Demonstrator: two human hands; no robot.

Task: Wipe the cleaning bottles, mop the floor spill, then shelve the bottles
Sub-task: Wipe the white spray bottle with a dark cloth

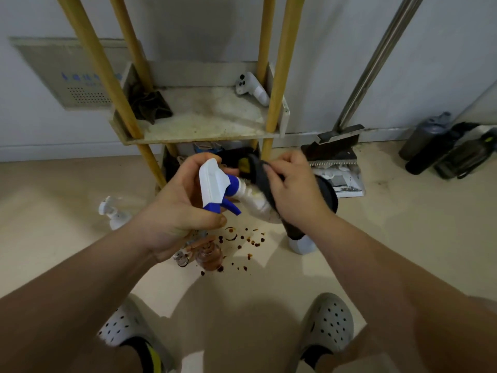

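Two perforated clogs (326, 327) stand nearest, under the outstretched forearms. Above them the left hand (183, 200) curls round the head of the spray bottle (212, 181), holding it tilted. The right hand (293, 192) pinches a dark cloth (259, 175) against the bottle's body. Brown spill drops (242, 240) dot the floor just below both hands, beside a brown bottle (209, 255) under the left wrist. Beyond the hands stands the shelf (204, 130).

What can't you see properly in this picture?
Head view: spray bottle body, wrapped by the dark cloth and right hand.
Head view: lower shelf contents, behind the left hand and upper shelf.
Head view: metal pole top, cut off by the top edge.
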